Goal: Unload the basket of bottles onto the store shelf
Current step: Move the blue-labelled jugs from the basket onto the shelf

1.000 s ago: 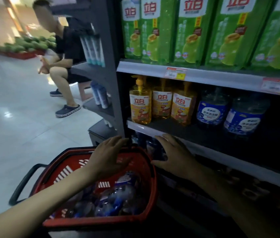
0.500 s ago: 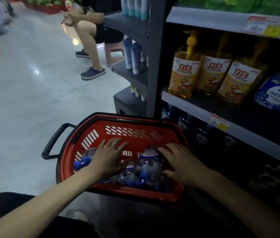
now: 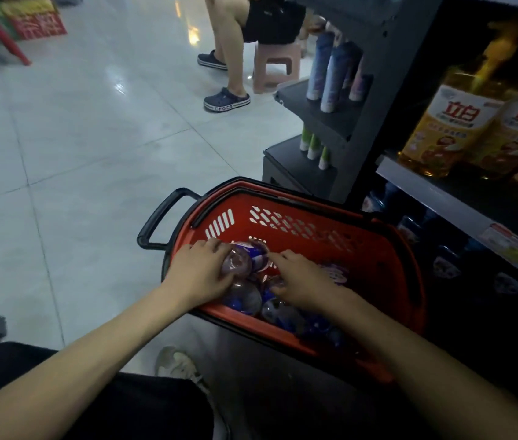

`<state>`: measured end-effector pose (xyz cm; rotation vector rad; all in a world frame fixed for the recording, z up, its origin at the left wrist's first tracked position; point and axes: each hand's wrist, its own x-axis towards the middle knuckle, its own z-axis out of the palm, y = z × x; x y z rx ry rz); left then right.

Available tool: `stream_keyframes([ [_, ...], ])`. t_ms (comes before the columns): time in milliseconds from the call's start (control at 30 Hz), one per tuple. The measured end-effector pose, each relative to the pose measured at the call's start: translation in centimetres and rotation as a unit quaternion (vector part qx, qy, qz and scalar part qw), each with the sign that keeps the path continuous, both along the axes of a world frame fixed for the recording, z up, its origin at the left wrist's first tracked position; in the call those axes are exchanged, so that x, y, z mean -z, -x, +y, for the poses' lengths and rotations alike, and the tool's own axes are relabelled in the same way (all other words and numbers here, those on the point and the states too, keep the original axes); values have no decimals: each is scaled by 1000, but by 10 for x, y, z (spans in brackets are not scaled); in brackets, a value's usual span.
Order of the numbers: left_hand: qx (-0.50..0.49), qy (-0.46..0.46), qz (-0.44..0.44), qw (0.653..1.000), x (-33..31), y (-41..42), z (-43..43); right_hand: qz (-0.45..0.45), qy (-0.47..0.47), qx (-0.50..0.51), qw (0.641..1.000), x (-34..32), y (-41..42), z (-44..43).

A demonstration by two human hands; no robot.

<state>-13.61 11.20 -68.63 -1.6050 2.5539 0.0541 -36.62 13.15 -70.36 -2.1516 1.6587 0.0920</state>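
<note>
Two bare hands are down inside a red basket [image 3: 387,268] that sits on the tiled floor [image 3: 86,147] right at the foot of the store shelf [image 3: 460,214]. The left hand [image 3: 202,274] is curled around the base end of a clear bottle [image 3: 245,257] with a blue label, lifted a little above the others. The right hand [image 3: 303,282] lies just beside it — its forefinger touches that bottle's label, the remaining fingers bent over the heap, and I cannot tell whether they grip anything. More clear bottles [image 3: 279,308] with blue labels lie on their sides in the near part of the basket, under and between the wrists. The basket's black handle [image 3: 159,217] sticks out on its left side.

Beyond the basket, dark bottles [image 3: 445,265] stand on the low tier of the shelf, hard to make out in the gloom. On the tier above are yellow bottles [image 3: 448,125] with red lettering. On the end rack stand pale tubes [image 3: 330,74]. Farther off, a seated person's legs [image 3: 229,42] — dark clogs on the feet — show beside a pink stool [image 3: 278,63].
</note>
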Motion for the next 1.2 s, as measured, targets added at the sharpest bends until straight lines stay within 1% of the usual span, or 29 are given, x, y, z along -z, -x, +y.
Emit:
stream_keyframes([
  [133, 1, 4, 2, 1000, -3, -18, 6, -20, -8, 9, 1000, 27, -36, -27],
  [300, 16, 26, 30, 999, 7, -25, 9, -16, 42, -9, 999, 58, -61, -43],
  [500, 4, 47, 70, 996, 11, -24, 2, -44, 95, -51, 993, 65, -71, -48],
  [633, -3, 48, 93, 995, 14, -22, -1, -55, 114, -78, 989, 71, -78, -44],
  [833, -16, 60, 114, 992, 21, -24, 0, -51, 99, -55, 992, 78, -89, -45],
  [933, -37, 65, 142, 987, 25, -27, 0, -66, 105, -43, 991, 74, -93, -48],
  [1067, -51, 76, 184, 979, 27, -27, 1, -96, 121, -59, 986, 66, -86, -53],
  [1133, -71, 83, 225, 968, 27, -26, 1, -97, 118, -59, 986, 63, -79, -54],
  [1200, -114, 83, 299, 944, 24, -24, 1, -123, 104, -21, 987, 63, -69, -53],
])
